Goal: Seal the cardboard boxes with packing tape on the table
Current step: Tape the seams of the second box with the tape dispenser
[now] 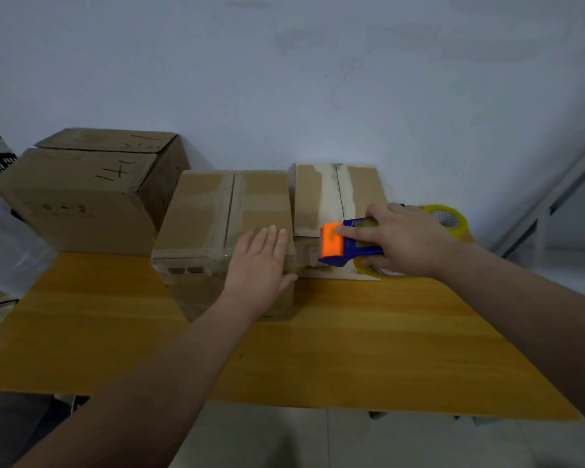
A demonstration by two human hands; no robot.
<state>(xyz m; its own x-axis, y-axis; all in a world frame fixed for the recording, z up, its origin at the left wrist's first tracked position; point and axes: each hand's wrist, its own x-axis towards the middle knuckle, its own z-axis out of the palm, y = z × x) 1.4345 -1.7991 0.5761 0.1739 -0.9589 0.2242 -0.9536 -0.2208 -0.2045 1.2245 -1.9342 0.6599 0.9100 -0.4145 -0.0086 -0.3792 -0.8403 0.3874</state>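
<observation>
A wide bare stretch of yellow wooden table [352,349] fills the near view, and two forearms reach across it from the near edge.

The left hand [260,265] lies flat, fingers straight, on the near right corner of the middle box [200,214]. A strip of tape runs along this box's centre seam, so it looks sealed.

Just to its right, the right hand [406,241] grips a blue and orange tape dispenser [335,246], with the forefinger stretched onto the orange part. The dispenser sits at the near top edge of the small box [308,197], which stands touching the middle box. A pale strip runs along the small box's seam. Whether that is fresh tape cannot be told, but this box seems to be the one in hand.

A spare roll of tape [453,221] rests just behind the right hand, near the table's right edge.

Farther left stands a large box [75,197] with handwriting on it. Its top flaps show no tape, so it probably remains to be sealed.

The wall [318,79] stands close behind the boxes, leaving little room beyond them. The open room for moving is on the near side.
</observation>
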